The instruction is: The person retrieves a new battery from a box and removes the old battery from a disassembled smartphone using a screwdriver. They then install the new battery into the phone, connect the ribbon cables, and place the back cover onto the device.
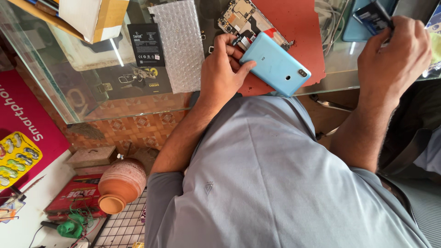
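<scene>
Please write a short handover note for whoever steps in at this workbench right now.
Left hand: grips the light blue phone back cover at its edge, over the red mat.
Right hand: holds a small dark flat part above the glass counter.
Opened phone body lies on the mat, circuitry exposed.
Black battery and bubble wrap lie on the glass.
Done: cover is off.
Left: phone is still open, cover not refitted.
</scene>
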